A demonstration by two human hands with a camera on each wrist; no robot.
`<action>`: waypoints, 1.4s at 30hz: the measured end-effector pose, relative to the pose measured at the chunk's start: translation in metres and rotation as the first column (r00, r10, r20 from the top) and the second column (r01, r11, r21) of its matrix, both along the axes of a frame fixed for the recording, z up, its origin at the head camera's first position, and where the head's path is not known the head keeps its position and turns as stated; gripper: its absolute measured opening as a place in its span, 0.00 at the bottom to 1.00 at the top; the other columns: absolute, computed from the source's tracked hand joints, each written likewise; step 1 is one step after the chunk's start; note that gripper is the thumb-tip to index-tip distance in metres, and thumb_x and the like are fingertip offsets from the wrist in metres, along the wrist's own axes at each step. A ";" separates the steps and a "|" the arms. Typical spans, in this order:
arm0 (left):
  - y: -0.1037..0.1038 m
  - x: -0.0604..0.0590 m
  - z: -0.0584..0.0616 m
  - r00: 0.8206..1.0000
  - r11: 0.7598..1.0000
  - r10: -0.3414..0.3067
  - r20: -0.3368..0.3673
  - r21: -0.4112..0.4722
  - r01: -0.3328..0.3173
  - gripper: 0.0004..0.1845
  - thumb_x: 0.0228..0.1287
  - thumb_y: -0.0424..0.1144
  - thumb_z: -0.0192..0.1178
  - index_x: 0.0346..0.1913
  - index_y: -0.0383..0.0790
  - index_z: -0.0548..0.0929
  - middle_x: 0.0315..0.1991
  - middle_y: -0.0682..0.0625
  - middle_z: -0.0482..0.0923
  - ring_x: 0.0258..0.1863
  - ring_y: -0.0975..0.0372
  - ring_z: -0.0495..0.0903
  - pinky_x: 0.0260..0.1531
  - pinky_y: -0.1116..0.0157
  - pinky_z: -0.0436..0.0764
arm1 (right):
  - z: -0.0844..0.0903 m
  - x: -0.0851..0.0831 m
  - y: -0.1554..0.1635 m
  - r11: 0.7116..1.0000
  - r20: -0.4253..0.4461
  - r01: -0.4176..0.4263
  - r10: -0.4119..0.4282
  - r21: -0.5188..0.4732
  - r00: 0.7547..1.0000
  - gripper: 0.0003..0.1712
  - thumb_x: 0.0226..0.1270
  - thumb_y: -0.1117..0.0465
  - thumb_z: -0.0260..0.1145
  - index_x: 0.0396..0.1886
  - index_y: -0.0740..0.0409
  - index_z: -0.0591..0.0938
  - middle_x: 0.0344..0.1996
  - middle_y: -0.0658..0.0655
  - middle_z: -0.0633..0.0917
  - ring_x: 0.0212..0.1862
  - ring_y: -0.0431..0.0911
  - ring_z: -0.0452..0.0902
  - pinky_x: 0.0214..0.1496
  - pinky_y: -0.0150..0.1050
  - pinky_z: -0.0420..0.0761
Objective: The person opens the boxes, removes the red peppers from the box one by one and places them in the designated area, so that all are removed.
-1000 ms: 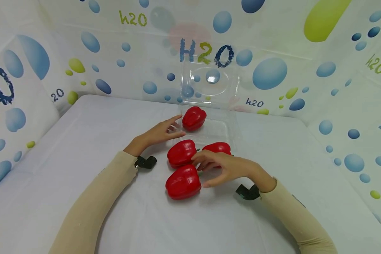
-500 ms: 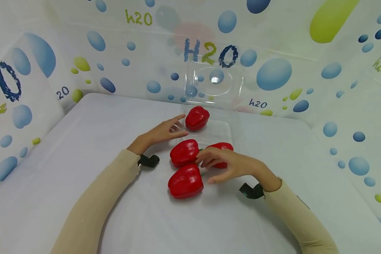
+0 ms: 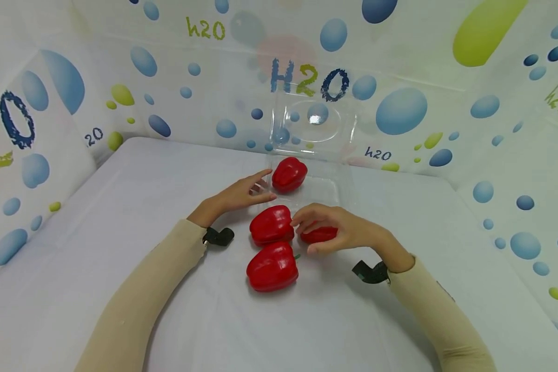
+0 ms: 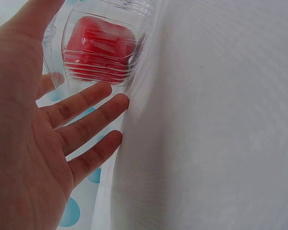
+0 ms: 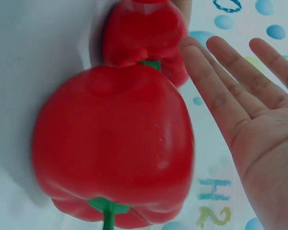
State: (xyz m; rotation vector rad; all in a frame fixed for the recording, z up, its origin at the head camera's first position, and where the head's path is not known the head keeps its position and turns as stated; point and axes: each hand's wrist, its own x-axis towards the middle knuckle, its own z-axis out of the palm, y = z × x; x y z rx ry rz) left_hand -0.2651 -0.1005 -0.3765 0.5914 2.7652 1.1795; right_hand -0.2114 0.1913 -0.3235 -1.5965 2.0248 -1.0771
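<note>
Neither grip has closed on anything: the right hand [image 3: 339, 232] arches over the rightmost pepper [image 3: 320, 235] with fingers spread and only loosely bent, touching it or close to touching, while the left hand [image 3: 242, 194] lies flat and open against the near-left corner of the clear plastic box [image 3: 327, 188], as if steadying it. To my eye the packing is at the pick-up stage, the reach made but the pepper not yet lifted off the bench [image 3: 121, 206]. The next move calls for the right fingers to curl round that pepper, raise it clear of the neighbouring pepper [image 3: 270, 226] just beside it, and carry it over the box's low rim into the free space. Counting: four red peppers in all, one pepper in the box [image 3: 289, 174] at its far-left part, and three on the bench in a tight cluster just in front, the nearest pepper [image 3: 272, 267] showing a green stem. One box, its lid [image 3: 313, 121] standing open against the wall.
</note>
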 end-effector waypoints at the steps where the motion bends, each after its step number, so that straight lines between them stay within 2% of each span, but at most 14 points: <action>1: 0.000 0.000 0.000 1.000 1.000 0.000 0.001 -0.001 0.000 0.46 0.62 0.52 0.63 0.78 0.48 0.52 0.64 0.39 0.71 0.61 0.47 0.73 0.55 0.50 0.79 | 0.002 0.000 0.000 1.000 -0.010 0.014 -0.014 0.000 1.000 0.35 0.53 0.64 0.74 0.61 0.63 0.70 0.55 0.67 0.77 0.55 0.57 0.78 0.52 0.52 0.82; 10: 0.000 0.002 0.002 1.000 1.000 -0.003 0.005 -0.006 0.003 0.45 0.63 0.52 0.63 0.78 0.48 0.51 0.64 0.39 0.71 0.62 0.47 0.73 0.55 0.49 0.79 | 0.010 -0.016 -0.001 0.993 -0.046 0.118 -0.118 -0.009 0.992 0.34 0.51 0.70 0.72 0.60 0.63 0.71 0.55 0.63 0.78 0.55 0.54 0.79 0.51 0.50 0.83; 17: 0.000 0.003 0.002 1.000 1.000 0.001 0.011 -0.003 -0.001 0.46 0.62 0.51 0.63 0.78 0.48 0.51 0.64 0.40 0.71 0.62 0.47 0.73 0.55 0.49 0.79 | 0.015 -0.031 -0.001 0.990 -0.044 0.134 -0.136 -0.045 0.990 0.31 0.53 0.73 0.68 0.59 0.66 0.71 0.54 0.68 0.78 0.54 0.61 0.79 0.53 0.53 0.81; 22: -0.001 0.000 0.000 1.000 1.000 -0.002 0.008 -0.007 0.002 0.45 0.62 0.51 0.63 0.78 0.48 0.51 0.64 0.39 0.71 0.62 0.47 0.73 0.55 0.49 0.78 | 0.020 -0.041 -0.002 0.988 -0.057 0.149 -0.151 -0.046 0.987 0.29 0.55 0.69 0.69 0.58 0.66 0.72 0.54 0.64 0.79 0.54 0.64 0.78 0.54 0.50 0.82; 26: -0.001 0.000 -0.001 1.000 1.000 0.000 0.009 -0.009 0.000 0.45 0.63 0.52 0.63 0.78 0.49 0.51 0.64 0.40 0.71 0.62 0.47 0.73 0.56 0.49 0.78 | 0.023 -0.051 -0.003 0.987 -0.056 0.153 -0.155 -0.042 0.986 0.29 0.58 0.64 0.70 0.58 0.66 0.72 0.54 0.64 0.79 0.54 0.66 0.77 0.55 0.48 0.81; 33: -0.001 0.001 0.000 1.000 1.000 -0.003 0.017 -0.006 0.003 0.45 0.63 0.53 0.63 0.78 0.49 0.51 0.65 0.40 0.70 0.62 0.47 0.72 0.56 0.49 0.78 | 0.029 -0.066 -0.009 0.981 -0.043 0.192 -0.191 0.004 0.981 0.25 0.61 0.63 0.68 0.57 0.65 0.74 0.54 0.69 0.78 0.55 0.61 0.78 0.55 0.45 0.82; 38: -0.002 0.001 0.000 1.000 1.000 -0.002 0.021 -0.004 0.002 0.45 0.63 0.53 0.63 0.78 0.50 0.51 0.65 0.40 0.70 0.62 0.47 0.72 0.56 0.49 0.78 | 0.036 -0.077 -0.014 0.974 -0.031 0.222 -0.221 0.036 0.975 0.23 0.62 0.64 0.67 0.56 0.65 0.75 0.54 0.70 0.79 0.56 0.56 0.78 0.55 0.45 0.82; 42: -0.002 -0.001 0.000 1.000 1.000 -0.010 0.028 0.001 0.010 0.45 0.63 0.53 0.63 0.78 0.51 0.51 0.65 0.41 0.70 0.62 0.47 0.72 0.55 0.49 0.78 | 0.038 -0.088 -0.018 0.967 -0.037 0.251 -0.249 0.054 0.968 0.21 0.64 0.64 0.66 0.56 0.65 0.76 0.53 0.69 0.79 0.56 0.56 0.78 0.56 0.46 0.81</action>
